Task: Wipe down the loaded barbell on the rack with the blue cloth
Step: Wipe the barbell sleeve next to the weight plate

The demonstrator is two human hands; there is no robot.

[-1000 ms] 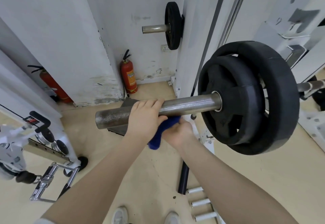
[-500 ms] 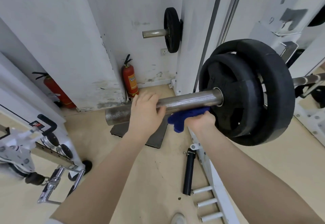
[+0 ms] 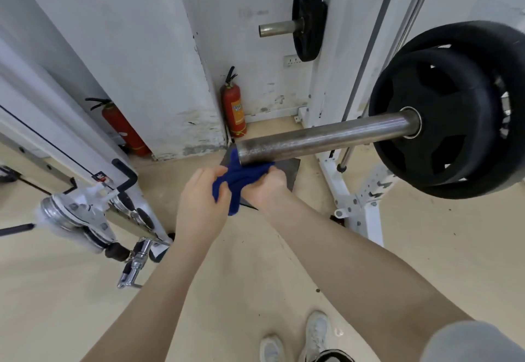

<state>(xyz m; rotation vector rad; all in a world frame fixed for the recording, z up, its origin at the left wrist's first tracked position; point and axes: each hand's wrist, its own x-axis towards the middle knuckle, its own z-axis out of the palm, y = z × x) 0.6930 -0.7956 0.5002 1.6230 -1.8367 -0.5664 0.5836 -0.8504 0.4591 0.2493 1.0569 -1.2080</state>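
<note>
Both hands are gripping the blue cloth (image 3: pixel 238 181) just under the free end of the barbell sleeve (image 3: pixel 321 138): left hand (image 3: pixel 201 196) is pinching the cloth's left part, right hand (image 3: pixel 265 188) is bunching its right part, so each grip is closing on fabric, not steel. The cloth's top is touching the sleeve's end face and underside; one tail is hanging down between the wrists. The sleeve is running right into two black plates (image 3: pixel 454 111) on the white rack (image 3: pixel 360 199). A dark floor mat (image 3: pixel 287 171) is lying beneath the hands, partly hidden by them. A red fire extinguisher (image 3: pixel 234 105) is standing by the wall corner behind the bar end, a second one (image 3: pixel 125 128) is leaning further left. A small plate on a wall peg (image 3: pixel 308 22) is sitting above. A cable machine with chrome handle (image 3: pixel 133 265) is crowding the left side; shoes (image 3: pixel 315 333) are showing at bottom. Versus half a second ago: the left hand is no longer wrapping the bare sleeve, it is now on the cloth, and the cloth has slid from near the plates out to the bar's end.
</note>
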